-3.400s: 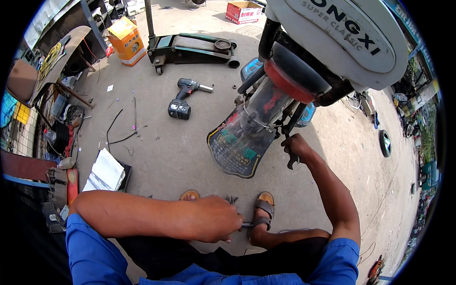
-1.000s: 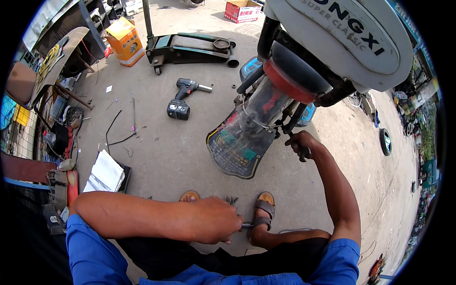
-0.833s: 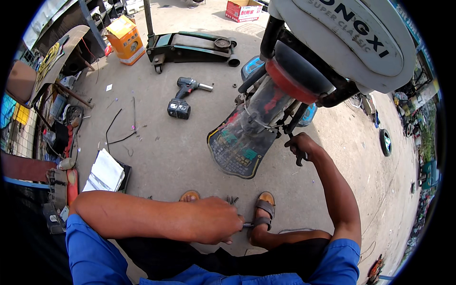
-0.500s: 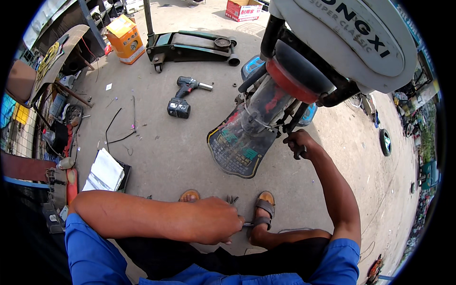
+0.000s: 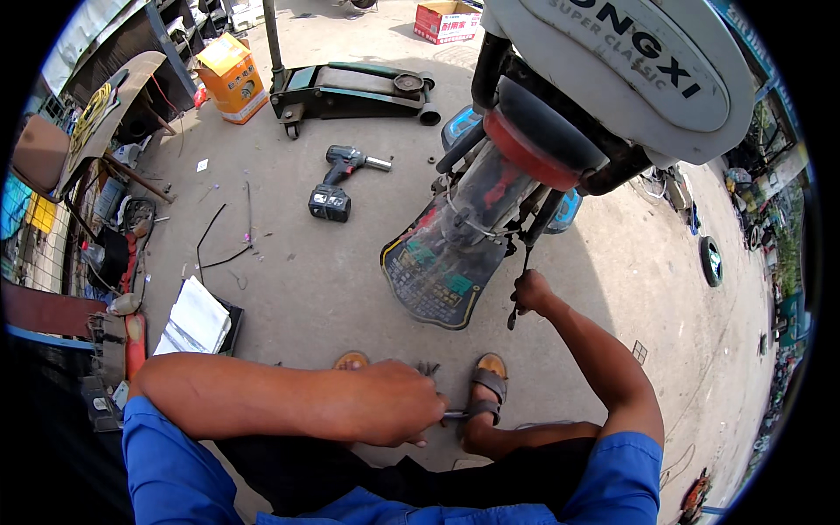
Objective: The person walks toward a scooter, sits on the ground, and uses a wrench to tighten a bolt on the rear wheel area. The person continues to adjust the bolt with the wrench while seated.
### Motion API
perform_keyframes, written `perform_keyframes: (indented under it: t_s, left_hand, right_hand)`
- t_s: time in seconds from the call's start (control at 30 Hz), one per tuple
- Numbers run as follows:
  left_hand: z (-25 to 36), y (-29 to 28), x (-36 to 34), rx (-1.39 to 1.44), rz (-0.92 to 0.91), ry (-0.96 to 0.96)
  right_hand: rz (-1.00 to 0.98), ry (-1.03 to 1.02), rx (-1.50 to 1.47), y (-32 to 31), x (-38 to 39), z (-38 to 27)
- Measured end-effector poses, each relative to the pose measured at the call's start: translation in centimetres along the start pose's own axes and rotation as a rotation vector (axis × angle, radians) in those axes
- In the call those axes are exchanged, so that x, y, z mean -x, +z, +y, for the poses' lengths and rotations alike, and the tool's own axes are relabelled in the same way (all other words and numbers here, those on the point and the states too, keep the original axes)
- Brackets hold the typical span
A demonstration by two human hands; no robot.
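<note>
My right hand (image 5: 532, 292) is wrapped round a dark metal wrench (image 5: 513, 315). The wrench's far end reaches up to the lower end of the black shock absorber (image 5: 546, 219) at the rear of a motorbike; whether it sits on a bolt there I cannot make out. Just behind the wheel hangs a dark mudguard (image 5: 435, 278) with yellow edging and worn lettering. Low in front of my body, my left hand (image 5: 398, 404) is closed on a metal tool (image 5: 456, 414) whose shaft sticks out toward my sandalled foot. Most of that tool is hidden by the hand.
A cordless impact wrench (image 5: 337, 182) lies on the concrete left of the mudguard. Beyond it stand a green floor jack (image 5: 350, 92) and an orange box (image 5: 231, 79). White papers (image 5: 194, 317) rest near my left elbow. The bike's white top box (image 5: 630, 61) overhangs at upper right.
My right hand has come down and slightly left, away from the shock absorber's end, and more of the wrench shows now. The left hand stays nearly still.
</note>
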State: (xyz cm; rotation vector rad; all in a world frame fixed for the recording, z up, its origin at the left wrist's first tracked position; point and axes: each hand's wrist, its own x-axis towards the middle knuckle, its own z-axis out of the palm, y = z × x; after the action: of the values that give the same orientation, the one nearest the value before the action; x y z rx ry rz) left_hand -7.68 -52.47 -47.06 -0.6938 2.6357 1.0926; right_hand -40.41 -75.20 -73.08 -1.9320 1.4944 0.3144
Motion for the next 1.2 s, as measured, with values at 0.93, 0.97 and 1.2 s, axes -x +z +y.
perform_keyframes:
  t_s: [0.93,0.97,1.2]
  left_hand:
    - [0.0,-0.2,0.2,0.019,-0.014,-0.019]
    - [-0.1,-0.1,0.1,0.017,-0.008,-0.011]
    - [0.1,-0.1,0.5,0.024,-0.008,-0.018]
  right_hand:
    - [0.046,0.271,-0.707,-1.1,3.0,-7.4]
    - [0.053,0.23,-0.657,-1.5,3.4,-6.7]
    - [0.127,0.13,-0.643,-6.1,6.9,-7.4]
